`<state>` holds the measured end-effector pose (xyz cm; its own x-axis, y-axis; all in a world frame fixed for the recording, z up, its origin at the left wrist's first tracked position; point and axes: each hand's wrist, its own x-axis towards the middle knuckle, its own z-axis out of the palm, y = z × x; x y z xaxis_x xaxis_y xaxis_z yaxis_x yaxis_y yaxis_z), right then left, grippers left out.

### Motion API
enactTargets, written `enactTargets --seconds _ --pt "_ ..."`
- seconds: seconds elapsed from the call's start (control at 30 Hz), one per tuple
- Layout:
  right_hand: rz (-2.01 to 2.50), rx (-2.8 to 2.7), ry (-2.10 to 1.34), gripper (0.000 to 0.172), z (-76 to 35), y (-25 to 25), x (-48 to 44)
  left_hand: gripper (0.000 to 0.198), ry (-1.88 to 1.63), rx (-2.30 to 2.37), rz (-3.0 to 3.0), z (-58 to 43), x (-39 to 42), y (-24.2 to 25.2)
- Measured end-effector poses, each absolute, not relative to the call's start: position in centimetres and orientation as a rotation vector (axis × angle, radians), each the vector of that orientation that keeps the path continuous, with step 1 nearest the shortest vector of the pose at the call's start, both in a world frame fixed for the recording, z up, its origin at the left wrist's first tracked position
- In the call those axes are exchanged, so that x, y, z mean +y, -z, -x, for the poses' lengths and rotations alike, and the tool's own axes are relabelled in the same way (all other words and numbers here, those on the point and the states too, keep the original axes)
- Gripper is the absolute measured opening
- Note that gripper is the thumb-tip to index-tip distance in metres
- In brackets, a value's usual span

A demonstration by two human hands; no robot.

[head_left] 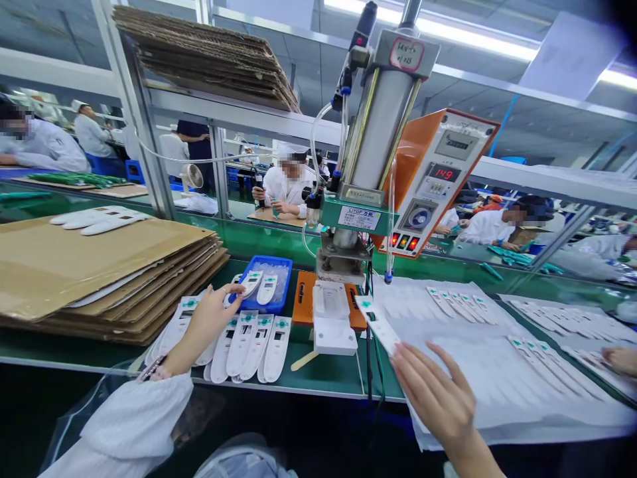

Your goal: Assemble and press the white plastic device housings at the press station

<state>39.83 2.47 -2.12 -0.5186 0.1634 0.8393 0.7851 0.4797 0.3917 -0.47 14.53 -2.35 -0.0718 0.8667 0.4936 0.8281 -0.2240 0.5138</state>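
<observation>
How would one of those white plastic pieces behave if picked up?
The white plastic piece probably feels light: the left hand holds a similar one with just its fingertips. Being long and flat, it should lie still rather than roll, though it may flex slightly.

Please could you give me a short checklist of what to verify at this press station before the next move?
1. Press display lit, reading 149: ok.
2. White fixture resting on the orange base plate: ok.
3. Fixture contents loaded correctly: cannot tell.
4. Left hand at the white plastic casing by the blue tray: ok.
5. Right hand at the second casing above the white sheet: ok.
6. Both hands away from the press cylinder: ok.
</observation>
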Motion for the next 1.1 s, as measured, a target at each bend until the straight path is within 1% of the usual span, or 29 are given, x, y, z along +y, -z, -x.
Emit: enactTargets --seconds 0.07,0.2,0.5,0.7,0.83,0.9,1.0,1.1 --pt "0.735 -1.997 0.994 0.018 -37.7 2.0 3.3 0.037 -1.208 1.937 -2.13 0.3 14.3 2.3" --pt "0.709 -2.097 0.963 0.016 -34.8 2.0 5.1 0.043 -1.316 1.929 -2.202 -0.2 12.8 1.7" --pt "0.774 -2.182 0.969 0.017 -32.0 1.6 7.3 0.024 -1.593 1.662 -2.512 -1.2 8.3 1.0" --pt "0.841 -2.135 0.793 0.011 -31.7 1.8 9.1 0.023 -1.607 1.638 -2.513 -1.3 7.6 1.3" --pt "0.889 -2.149 0.535 0.016 -31.6 1.9 9.0 0.023 -1.589 1.603 -2.521 -1.8 7.6 1.6" --pt "0.885 -2.14 0.46 0.016 -32.0 2.0 8.7 0.022 -1.571 1.578 -2.521 -2.5 7.5 1.6" --pt "0.958 -2.065 0.494 0.018 -34.7 2.4 8.9 0.024 -1.555 1.511 -2.539 -4.0 7.2 1.5" --pt "1.244 -1.901 0.556 0.027 -40.6 3.0 10.7 0.027 -1.536 1.417 -2.578 -5.7 7.0 1.8"
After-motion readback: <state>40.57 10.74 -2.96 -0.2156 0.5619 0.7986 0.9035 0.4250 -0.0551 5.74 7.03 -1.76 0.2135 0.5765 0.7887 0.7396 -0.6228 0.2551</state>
